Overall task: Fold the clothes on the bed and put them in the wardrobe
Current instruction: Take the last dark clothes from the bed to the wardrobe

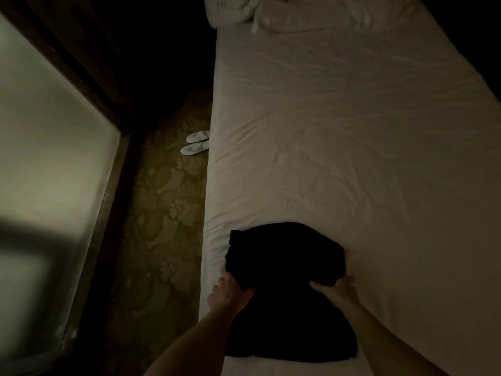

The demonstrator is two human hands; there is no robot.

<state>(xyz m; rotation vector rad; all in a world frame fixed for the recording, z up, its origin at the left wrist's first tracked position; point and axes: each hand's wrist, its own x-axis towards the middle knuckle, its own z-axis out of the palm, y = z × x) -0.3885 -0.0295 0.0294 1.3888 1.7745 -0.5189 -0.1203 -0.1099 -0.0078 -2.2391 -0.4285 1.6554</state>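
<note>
A dim bedroom, likely in a hotel. A bed (352, 131) with a white fitted sheet fills the view, rumpled bedding (271, 12) at its far end. Left of the bed lie patterned floral carpet (168, 213), a pair of white slippers (195, 143), and a dark wood-framed frosted panel (48, 158).

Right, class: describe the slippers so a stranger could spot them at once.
Start at the white bed and find its left edge. On the patterned floral carpet beside that edge lies a pair of white slippers, the only pale things on the dark floor.
</note>
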